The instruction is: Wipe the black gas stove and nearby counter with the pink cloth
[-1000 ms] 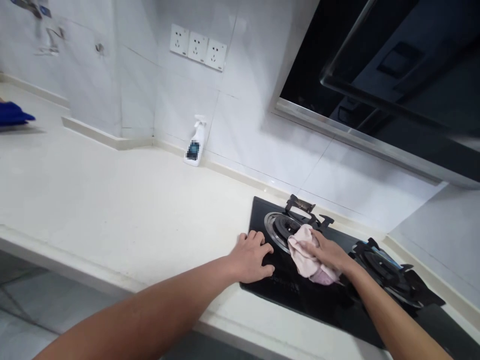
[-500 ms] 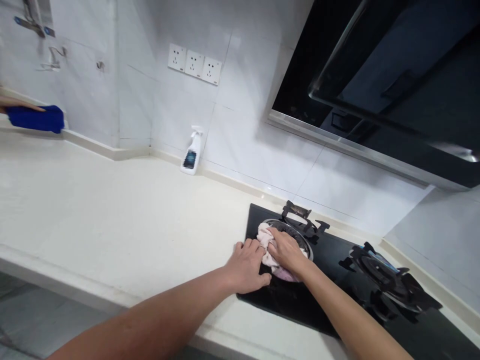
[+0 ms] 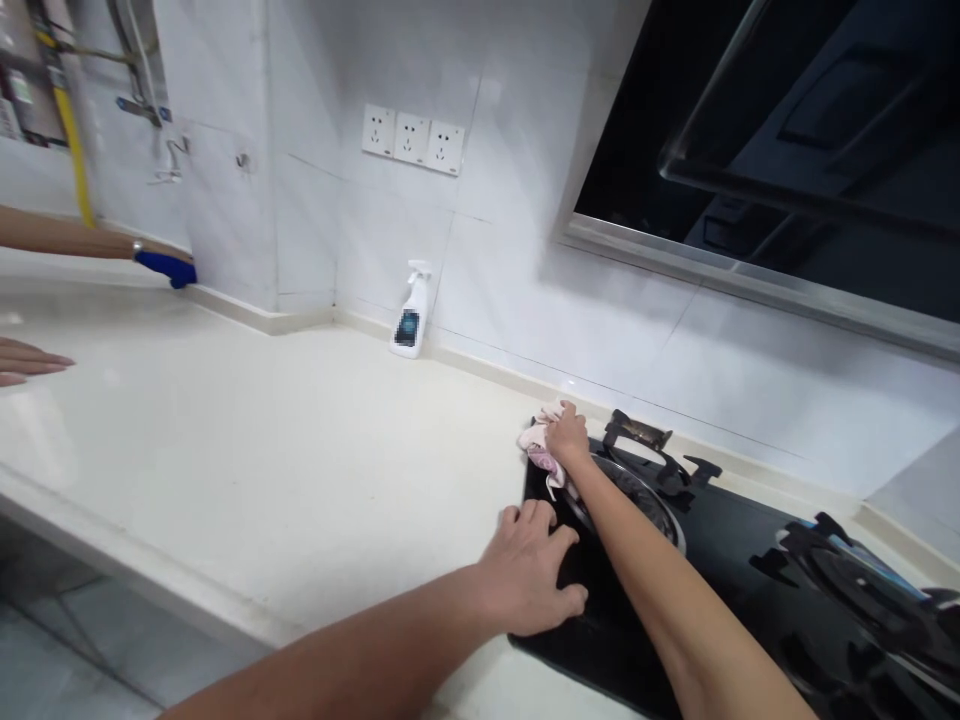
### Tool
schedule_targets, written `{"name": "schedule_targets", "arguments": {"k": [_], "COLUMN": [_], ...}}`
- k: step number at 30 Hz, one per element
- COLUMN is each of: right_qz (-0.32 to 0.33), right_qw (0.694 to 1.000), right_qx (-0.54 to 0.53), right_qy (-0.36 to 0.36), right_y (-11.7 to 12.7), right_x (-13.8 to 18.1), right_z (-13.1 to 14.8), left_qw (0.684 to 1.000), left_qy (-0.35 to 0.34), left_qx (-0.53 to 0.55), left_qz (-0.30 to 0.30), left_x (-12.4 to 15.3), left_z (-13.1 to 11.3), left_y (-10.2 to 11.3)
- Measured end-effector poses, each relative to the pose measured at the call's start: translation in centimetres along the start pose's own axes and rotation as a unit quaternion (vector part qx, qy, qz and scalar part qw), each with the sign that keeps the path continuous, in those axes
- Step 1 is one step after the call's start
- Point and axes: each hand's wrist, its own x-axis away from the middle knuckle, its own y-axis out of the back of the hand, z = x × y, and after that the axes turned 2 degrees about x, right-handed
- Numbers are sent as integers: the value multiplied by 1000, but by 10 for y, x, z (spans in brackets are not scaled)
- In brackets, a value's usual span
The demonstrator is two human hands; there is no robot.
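Note:
My right hand grips a crumpled pale pink cloth at the back left corner of the black gas stove. The cloth lies partly over the stove's edge, and its lower end hangs loosely toward the near burner. Nearer to me, my left hand rests at the stove's left edge with fingers spread and nothing in it. A black pan support sits off the burner, against the back. The far burner is partly cut off at the right.
A white spray bottle stands by the wall, under several sockets. A black range hood overhangs the stove. At far left another person's hand with a blue cloth touches the wall edge; another hand is over the counter.
My right hand has moved the cloth from the burner to the stove's back left corner. The view has shifted left. The other person's blue cloth appears farther right, and a second hand has come in.

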Motion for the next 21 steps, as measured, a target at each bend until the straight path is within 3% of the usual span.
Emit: {"name": "schedule_targets", "arguments": {"k": [4, 8, 16, 21], "right_qz": [19, 71, 82, 72], "right_qw": [1000, 994, 972, 959], "right_qx": [-12, -8, -37, -76], "right_qy": [20, 79, 219, 264], "right_y": [1, 13, 37, 60], "right_x": [-13, -2, 99, 158], "right_z": [-1, -12, -42, -97], "left_qw": [1000, 999, 985, 993], "left_qy": [2, 34, 96, 39], "left_qx": [12, 36, 62, 54], "left_qz": [20, -18, -128, -97], "left_x": [1, 0, -9, -8], "left_z": [-3, -5, 4, 7], "left_y": [4, 8, 4, 4]}}
